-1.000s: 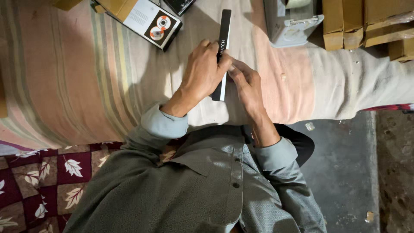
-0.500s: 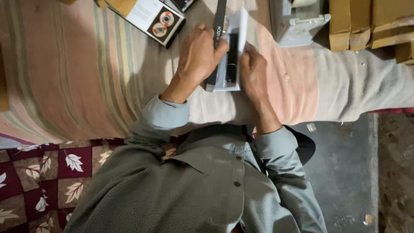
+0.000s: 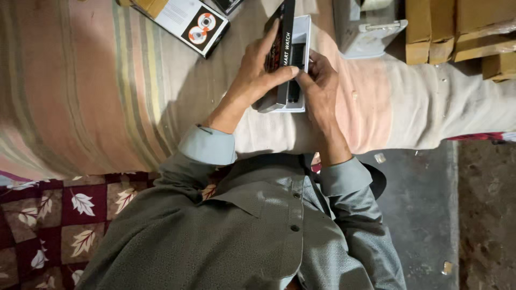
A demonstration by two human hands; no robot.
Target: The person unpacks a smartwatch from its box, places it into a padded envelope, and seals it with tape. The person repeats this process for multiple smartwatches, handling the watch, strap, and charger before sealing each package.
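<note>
A long narrow box sits on the striped cloth in front of me. Its black lid (image 3: 283, 32) is lifted on edge, and my left hand (image 3: 257, 70) grips that lid from the left. The white inner tray (image 3: 299, 64) lies open beside the lid, with a dark item in it. My right hand (image 3: 318, 86) holds the tray's near right edge, thumb pressed against the lid.
A flat black and white box with two round pictures (image 3: 188, 21) lies at the upper left. A grey metal case (image 3: 371, 27) and stacked cardboard boxes (image 3: 462, 29) stand at the upper right. The striped bedding (image 3: 80, 96) ends above a leaf-patterned blanket (image 3: 48, 215); a bare floor (image 3: 430, 215) is at lower right.
The closed black box has been opened: the lid has swung up on edge and the white tray now shows fully. Both hands have stayed on the box.
</note>
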